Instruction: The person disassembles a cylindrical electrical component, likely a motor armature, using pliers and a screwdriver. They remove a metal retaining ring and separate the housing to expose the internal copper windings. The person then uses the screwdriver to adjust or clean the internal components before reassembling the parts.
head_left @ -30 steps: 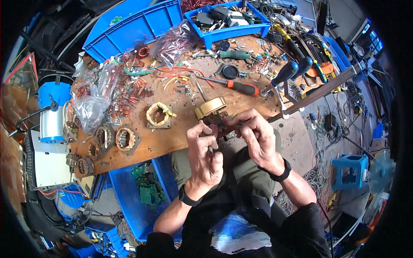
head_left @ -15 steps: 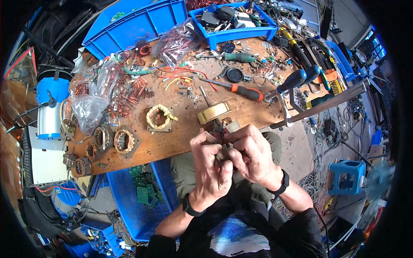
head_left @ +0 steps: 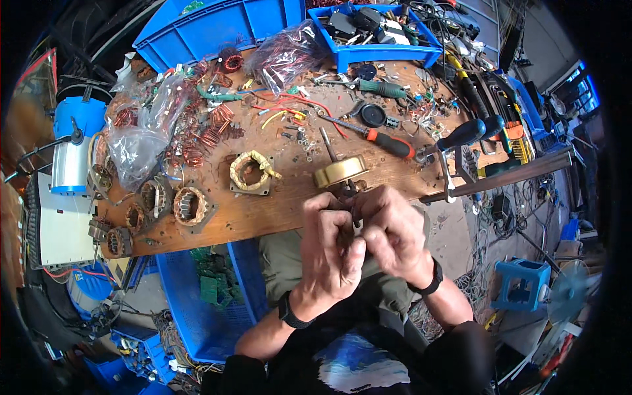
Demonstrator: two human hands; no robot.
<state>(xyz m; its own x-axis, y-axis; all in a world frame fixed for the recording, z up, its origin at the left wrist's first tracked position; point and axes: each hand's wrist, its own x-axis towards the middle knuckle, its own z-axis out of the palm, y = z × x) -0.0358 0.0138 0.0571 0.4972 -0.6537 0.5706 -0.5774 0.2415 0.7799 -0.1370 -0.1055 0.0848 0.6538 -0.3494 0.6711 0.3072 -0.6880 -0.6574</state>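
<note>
Where the two hands meet at the near edge of the desk (head_left: 289,209), a small dark part (head_left: 349,191) is pinched between them, mostly hidden by fingers. The left hand (head_left: 327,245) is nearly closed on it, fingers curled, thumb upright; the right hand (head_left: 396,230) is bunched just as tightly on its other side. Just beyond the fingertips is a brass-coloured cup (head_left: 339,172), its shaft (head_left: 327,143) pointing toward the far edge; whether cup and part are joined, I cannot tell. Left of it, near the same edge, sits a yellowish wound ring (head_left: 250,174), and more copper-wound cores (head_left: 192,206) crowd the near left corner. Farther in lie a red-and-black screwdriver (head_left: 391,143) and a round black cap (head_left: 373,115). Along the far edge stand a blue tray (head_left: 388,56) and a larger blue bin (head_left: 224,36).
</note>
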